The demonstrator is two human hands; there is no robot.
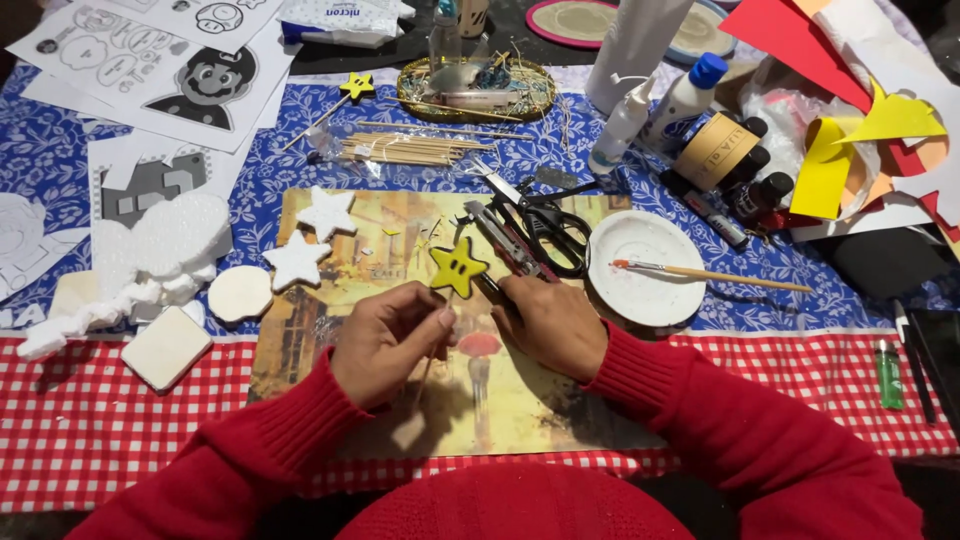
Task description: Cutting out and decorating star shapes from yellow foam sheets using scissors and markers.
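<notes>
A crowded craft table (pixel 760 370) under checked cloth. Over the picture mat, the left hand (pixel 385 340) pinches a thin stick bearing a yellow foam star (pixel 457 266); light, easily dented, better held by the stick. The right hand (pixel 548 322) grips a box cutter (pixel 503 246).

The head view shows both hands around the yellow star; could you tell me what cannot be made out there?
- Head view: the stick under the yellow star is mostly covered by the left hand.
- Head view: what the right hand grips is hidden under its fingers.
- Head view: items in the wicker tray are too small and blurred.
- Head view: the red paper is cut off by the top edge.
</notes>
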